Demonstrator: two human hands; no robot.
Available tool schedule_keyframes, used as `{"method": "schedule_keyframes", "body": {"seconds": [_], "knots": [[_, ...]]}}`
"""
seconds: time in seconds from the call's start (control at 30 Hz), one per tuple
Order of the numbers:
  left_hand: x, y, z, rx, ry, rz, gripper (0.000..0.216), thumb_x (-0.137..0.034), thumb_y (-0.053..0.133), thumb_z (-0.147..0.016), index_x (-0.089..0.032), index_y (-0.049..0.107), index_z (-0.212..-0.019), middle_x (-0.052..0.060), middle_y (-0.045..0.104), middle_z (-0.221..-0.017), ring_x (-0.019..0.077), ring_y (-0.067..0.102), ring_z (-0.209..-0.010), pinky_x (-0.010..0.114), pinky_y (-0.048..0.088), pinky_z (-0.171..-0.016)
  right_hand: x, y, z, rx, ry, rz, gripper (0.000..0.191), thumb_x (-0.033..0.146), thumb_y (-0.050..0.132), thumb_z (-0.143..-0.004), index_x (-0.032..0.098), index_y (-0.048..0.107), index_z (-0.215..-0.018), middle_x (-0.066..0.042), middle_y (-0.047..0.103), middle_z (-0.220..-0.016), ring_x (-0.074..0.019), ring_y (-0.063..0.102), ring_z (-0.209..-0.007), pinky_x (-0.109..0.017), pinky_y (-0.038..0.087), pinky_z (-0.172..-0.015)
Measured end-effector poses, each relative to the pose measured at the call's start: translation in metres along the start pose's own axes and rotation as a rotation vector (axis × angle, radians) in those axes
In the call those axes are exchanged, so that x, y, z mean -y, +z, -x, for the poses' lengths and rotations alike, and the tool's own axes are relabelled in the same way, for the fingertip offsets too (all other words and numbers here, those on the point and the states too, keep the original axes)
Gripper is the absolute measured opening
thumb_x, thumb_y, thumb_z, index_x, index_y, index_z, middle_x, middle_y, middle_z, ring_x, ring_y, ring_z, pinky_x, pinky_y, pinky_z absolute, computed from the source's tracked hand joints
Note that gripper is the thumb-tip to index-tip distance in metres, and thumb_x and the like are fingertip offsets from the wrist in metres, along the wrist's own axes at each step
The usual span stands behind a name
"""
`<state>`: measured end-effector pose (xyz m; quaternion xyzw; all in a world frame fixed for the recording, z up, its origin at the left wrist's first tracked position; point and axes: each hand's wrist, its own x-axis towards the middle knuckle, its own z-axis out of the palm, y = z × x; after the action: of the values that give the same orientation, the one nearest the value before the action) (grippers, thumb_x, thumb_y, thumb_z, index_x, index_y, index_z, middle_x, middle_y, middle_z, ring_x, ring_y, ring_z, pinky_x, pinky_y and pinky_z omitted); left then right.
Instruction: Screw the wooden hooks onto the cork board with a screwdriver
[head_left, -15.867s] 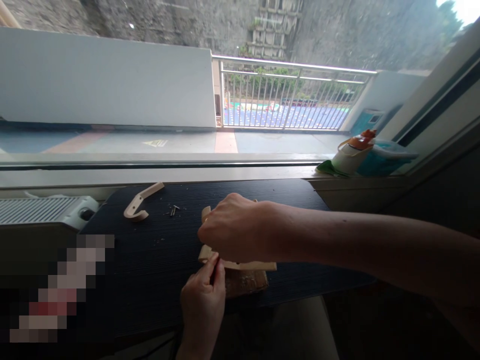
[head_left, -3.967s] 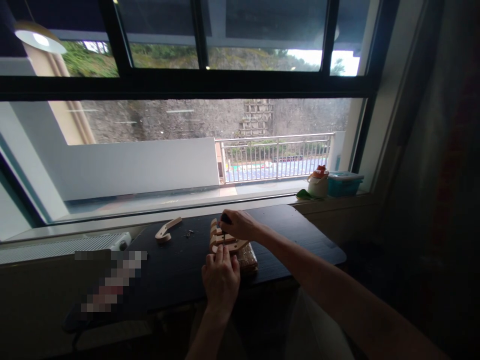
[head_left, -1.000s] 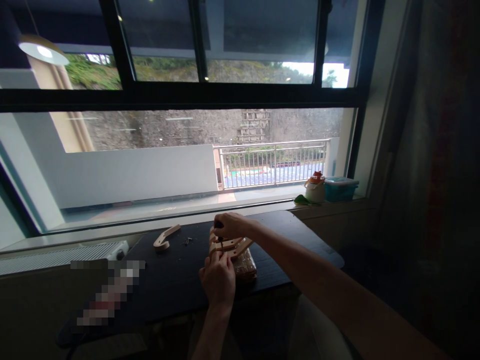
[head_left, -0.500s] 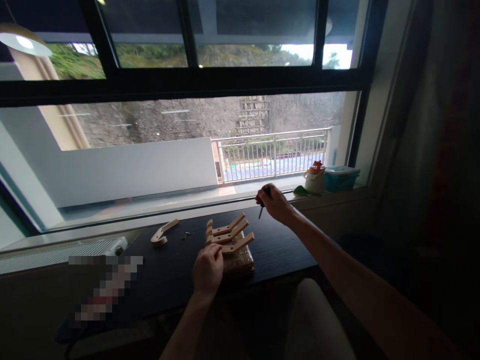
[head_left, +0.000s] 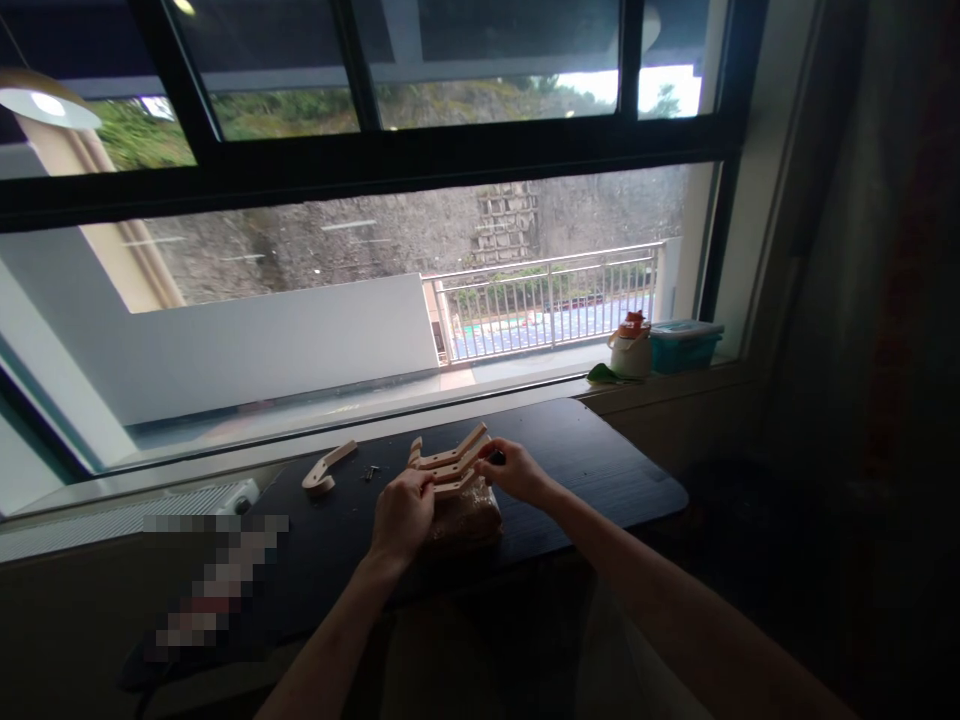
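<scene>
A pale wooden piece [head_left: 455,470] with several angled arms and small holes lies on a brown block [head_left: 463,515] that looks wrapped in clear plastic. My left hand [head_left: 405,508] is closed on the near left end of this wooden piece, its fingertips partly hidden. At the arms' right side, my right hand [head_left: 517,470] grips a screwdriver [head_left: 495,457]; only its dark handle shows, and the tip cannot be made out. A loose, curved wooden piece [head_left: 322,475] lies to the left, beside a few small screws [head_left: 370,472].
The dark table [head_left: 592,450] stands against the window sill. On the sill are a bottle with an orange lid [head_left: 630,345], a teal box [head_left: 684,348] and a green leaf-shaped thing [head_left: 601,374]. A white radiator [head_left: 150,520] runs along the left.
My right hand has come down and left with the screwdriver, from above the table to the wooden arms. My left hand, the wooden piece and the block appear slightly further left.
</scene>
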<state>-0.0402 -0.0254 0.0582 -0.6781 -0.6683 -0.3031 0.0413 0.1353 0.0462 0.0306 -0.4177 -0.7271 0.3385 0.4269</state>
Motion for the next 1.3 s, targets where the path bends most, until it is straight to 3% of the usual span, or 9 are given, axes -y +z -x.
{"method": "schedule_keyframes", "body": {"seconds": [0.23, 0.4, 0.6, 0.8, 1.03, 1.3], "knots": [[0.004, -0.011, -0.004, -0.048, 0.065, 0.105, 0.027, -0.018, 0.045, -0.081, -0.017, 0.069, -0.093, 0.009, 0.071, -0.103, 0.0206, 0.065, -0.095, 0.032, 0.048, -0.087, 0.015, -0.006, -0.001, 0.003, 0.012, -0.026, 0.022, 0.037, 0.061, -0.076, 0.016, 0.060, -0.082, -0.001, 0.063, -0.065, -0.0110, 0.058, -0.056, -0.022, 0.045, -0.055], [0.019, -0.011, -0.003, 0.036, 0.079, 0.188, 0.023, -0.022, 0.050, -0.078, -0.018, 0.071, -0.086, 0.006, 0.074, -0.093, 0.0198, 0.068, -0.088, 0.030, 0.051, -0.081, 0.026, -0.009, 0.002, 0.078, 0.004, -0.048, 0.025, 0.041, 0.060, -0.077, 0.016, 0.060, -0.082, 0.000, 0.063, -0.059, -0.0089, 0.055, -0.049, -0.020, 0.042, -0.049], [0.037, -0.002, 0.003, 0.074, 0.062, 0.273, 0.024, -0.027, 0.051, -0.079, -0.019, 0.070, -0.092, 0.003, 0.073, -0.099, 0.0175, 0.067, -0.091, 0.028, 0.051, -0.080, 0.031, -0.008, 0.000, 0.149, 0.025, -0.092, 0.029, 0.044, 0.058, -0.079, 0.016, 0.059, -0.084, 0.000, 0.065, -0.060, -0.0077, 0.051, -0.044, -0.019, 0.039, -0.043], [0.036, -0.002, 0.001, 0.007, 0.058, 0.248, 0.020, -0.029, 0.053, -0.078, -0.023, 0.070, -0.086, 0.001, 0.074, -0.092, 0.0184, 0.067, -0.089, 0.030, 0.050, -0.083, 0.035, -0.012, -0.010, 0.193, 0.091, -0.133, 0.027, 0.042, 0.058, -0.079, 0.015, 0.059, -0.082, -0.001, 0.065, -0.058, -0.0061, 0.046, -0.041, -0.018, 0.038, -0.040], [0.039, -0.001, 0.004, -0.011, 0.065, 0.176, 0.017, -0.029, 0.054, -0.077, -0.028, 0.070, -0.082, -0.003, 0.073, -0.085, 0.0166, 0.068, -0.080, 0.026, 0.052, -0.074, 0.032, -0.015, -0.017, 0.271, 0.159, -0.230, 0.025, 0.041, 0.059, -0.079, 0.015, 0.057, -0.080, -0.001, 0.064, -0.055, -0.0046, 0.044, -0.038, -0.016, 0.034, -0.036], [0.034, -0.006, 0.004, 0.118, 0.007, 0.146, 0.020, -0.031, 0.053, -0.080, -0.024, 0.070, -0.086, 0.001, 0.073, -0.089, 0.0181, 0.067, -0.083, 0.029, 0.050, -0.077, 0.025, -0.013, -0.018, 0.296, 0.190, -0.276, 0.028, 0.042, 0.059, -0.080, 0.014, 0.056, -0.081, 0.000, 0.064, -0.055, -0.0038, 0.043, -0.038, -0.015, 0.033, -0.036]]}}
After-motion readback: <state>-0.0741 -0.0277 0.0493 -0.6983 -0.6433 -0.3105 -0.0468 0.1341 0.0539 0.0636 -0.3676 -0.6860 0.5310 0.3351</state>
